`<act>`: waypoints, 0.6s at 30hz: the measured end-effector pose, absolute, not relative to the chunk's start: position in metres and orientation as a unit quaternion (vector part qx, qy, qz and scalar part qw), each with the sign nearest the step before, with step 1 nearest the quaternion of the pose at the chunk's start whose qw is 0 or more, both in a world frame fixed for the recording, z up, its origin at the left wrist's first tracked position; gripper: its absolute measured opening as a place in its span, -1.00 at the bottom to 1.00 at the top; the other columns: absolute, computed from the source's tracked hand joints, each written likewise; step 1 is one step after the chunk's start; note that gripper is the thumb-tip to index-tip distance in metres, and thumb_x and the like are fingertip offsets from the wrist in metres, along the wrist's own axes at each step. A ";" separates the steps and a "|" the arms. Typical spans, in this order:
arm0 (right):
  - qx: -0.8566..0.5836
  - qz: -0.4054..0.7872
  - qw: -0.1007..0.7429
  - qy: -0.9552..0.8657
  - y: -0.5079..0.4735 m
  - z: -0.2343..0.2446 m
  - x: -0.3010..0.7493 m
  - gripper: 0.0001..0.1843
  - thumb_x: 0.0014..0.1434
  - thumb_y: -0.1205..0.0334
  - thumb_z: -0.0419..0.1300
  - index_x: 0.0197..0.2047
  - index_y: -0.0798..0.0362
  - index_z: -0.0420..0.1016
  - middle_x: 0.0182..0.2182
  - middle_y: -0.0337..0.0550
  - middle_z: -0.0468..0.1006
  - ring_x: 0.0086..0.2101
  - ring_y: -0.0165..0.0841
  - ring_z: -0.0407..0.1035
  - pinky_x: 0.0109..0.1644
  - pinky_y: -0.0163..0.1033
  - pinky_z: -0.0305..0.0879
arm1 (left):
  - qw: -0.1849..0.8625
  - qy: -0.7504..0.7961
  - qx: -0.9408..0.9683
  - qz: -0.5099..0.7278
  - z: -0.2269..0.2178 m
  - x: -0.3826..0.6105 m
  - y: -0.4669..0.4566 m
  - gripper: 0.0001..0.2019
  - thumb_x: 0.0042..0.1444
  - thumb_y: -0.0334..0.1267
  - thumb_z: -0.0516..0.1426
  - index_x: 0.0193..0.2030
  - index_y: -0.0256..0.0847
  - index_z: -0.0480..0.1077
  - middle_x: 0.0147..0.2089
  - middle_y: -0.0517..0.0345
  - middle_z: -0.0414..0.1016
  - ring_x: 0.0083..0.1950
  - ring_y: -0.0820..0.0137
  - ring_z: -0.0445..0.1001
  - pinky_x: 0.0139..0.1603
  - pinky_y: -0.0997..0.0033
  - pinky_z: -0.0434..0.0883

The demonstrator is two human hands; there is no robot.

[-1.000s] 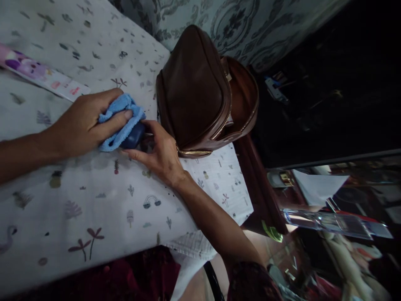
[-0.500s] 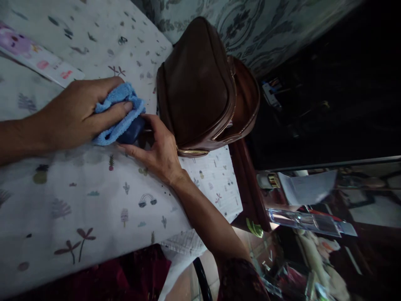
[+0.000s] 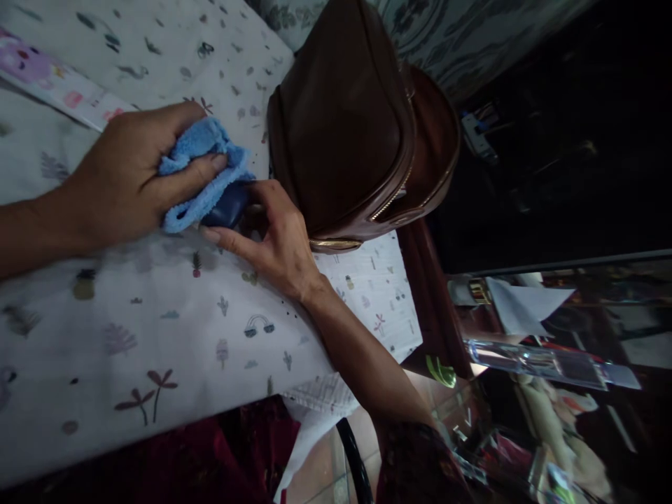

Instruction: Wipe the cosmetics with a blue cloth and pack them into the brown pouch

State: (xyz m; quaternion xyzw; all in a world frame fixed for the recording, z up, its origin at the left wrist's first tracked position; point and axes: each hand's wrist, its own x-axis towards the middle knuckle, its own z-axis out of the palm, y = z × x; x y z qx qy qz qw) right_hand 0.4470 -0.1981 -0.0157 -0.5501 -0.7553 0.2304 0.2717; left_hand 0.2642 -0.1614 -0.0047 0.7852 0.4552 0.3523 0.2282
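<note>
My left hand (image 3: 139, 171) is closed around a crumpled light-blue terry cloth (image 3: 202, 157), its thumb lying across the top. The cloth presses against a small, smooth, dark-blue object (image 3: 228, 206), whose kind I cannot make out because cloth and fingers cover much of it. From the other side, my right hand (image 3: 278, 241) grips this object between thumb and fingers. Just beyond the right hand stands a brown leather bag (image 3: 341, 126) with a gold zip, its front flap hanging open.
A white printed cloth (image 3: 199, 378) covers the table. At the upper left lies a long pink-and-white cartoon packet (image 3: 57, 84). Past the table's right edge, a clear plastic bottle (image 3: 546, 364) and white paper (image 3: 525, 304) are among clutter. A dark panel (image 3: 577, 175) stands at the right.
The whole view has shifted slightly, so the bag and clutter appear further right and higher. Both hands keep their hold, the cloth still against the dark-blue object.
</note>
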 end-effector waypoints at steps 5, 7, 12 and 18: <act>-0.520 0.257 0.291 -0.761 -0.197 -0.019 0.449 -0.46 0.03 -0.08 0.38 0.05 -0.15 0.40 0.05 -0.11 0.53 0.04 -0.15 0.43 0.07 -0.06 0.47 | 0.266 0.455 0.774 0.350 -0.001 0.265 -0.160 -0.58 0.22 0.10 -0.04 -0.47 -0.20 0.11 -0.44 0.35 0.10 -0.30 0.54 0.22 -0.12 0.30 0.24; -0.514 0.242 0.298 -0.767 -0.196 -0.021 0.449 -0.45 0.03 -0.04 0.38 0.07 -0.16 0.37 0.09 -0.13 0.50 0.07 -0.17 0.41 0.08 -0.08 0.47 | 0.302 0.453 0.774 0.323 -0.002 0.265 -0.159 -0.56 0.22 0.11 -0.05 -0.48 -0.22 0.14 -0.44 0.36 0.11 -0.32 0.56 0.23 -0.13 0.29 0.24; -0.486 0.179 0.314 -0.796 -0.194 -0.021 0.450 -0.46 0.17 -0.12 0.24 0.08 0.02 0.30 0.10 -0.04 0.46 0.12 -0.23 0.35 0.21 -0.16 0.37 | 0.277 0.453 0.799 0.282 -0.004 0.266 -0.159 -0.57 0.19 0.10 -0.06 -0.50 -0.21 0.18 -0.47 0.32 0.14 -0.38 0.55 0.21 -0.16 0.27 0.27; -0.467 0.182 0.312 -0.807 -0.190 -0.025 0.454 -0.52 0.17 -0.19 0.21 0.00 -0.08 0.26 0.03 -0.10 0.50 0.05 -0.20 0.40 0.19 -0.22 0.36 | 0.236 0.433 0.820 0.291 -0.013 0.261 -0.151 -0.48 0.24 0.17 -0.13 -0.25 -0.33 0.30 -0.25 0.26 0.13 0.09 0.14 0.41 0.10 -0.06 0.21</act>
